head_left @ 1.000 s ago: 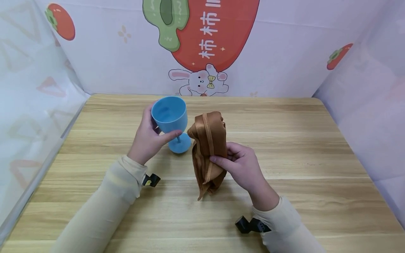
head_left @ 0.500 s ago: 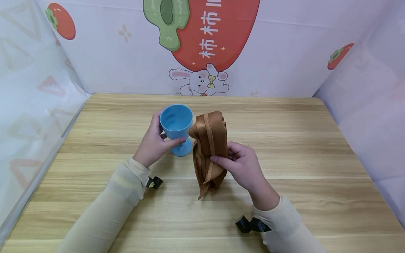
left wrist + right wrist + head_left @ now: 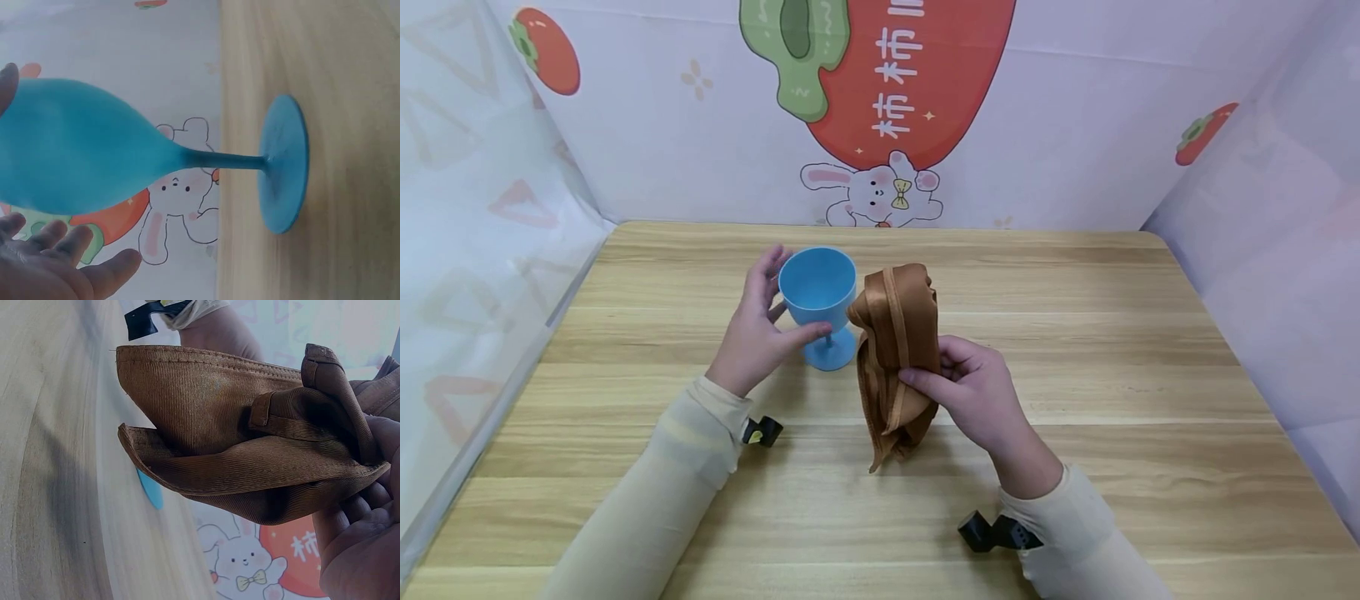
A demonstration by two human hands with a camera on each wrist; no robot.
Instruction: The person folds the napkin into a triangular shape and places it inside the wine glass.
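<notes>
A blue plastic goblet (image 3: 817, 315) stands upright on the wooden table, left of the brown cloth. Around its bowl, my left hand (image 3: 756, 329) is spread, thumb near the front and fingers behind. In the left wrist view a gap shows between those fingers (image 3: 112, 273) and the goblet (image 3: 87, 147); whether the thumb touches it, I cannot tell. My right hand (image 3: 976, 392) pinches a folded satiny brown cloth (image 3: 898, 325) above the table, its loose corner hanging down. The right wrist view shows the cloth's (image 3: 212, 437) hemmed layers fanned out from my fingers.
The light wooden table (image 3: 1112, 358) reaches back to a white printed backdrop (image 3: 1060, 125) with persimmon and rabbit drawings. White sheeting (image 3: 482, 208) closes the left side, with more on the right. Black wrist cameras (image 3: 997, 533) hang from both sleeves.
My left hand brought the goblet right and toward me, close to the cloth. Its fingers then loosened from the bowl and drew slightly left. My right hand stayed with the cloth.
</notes>
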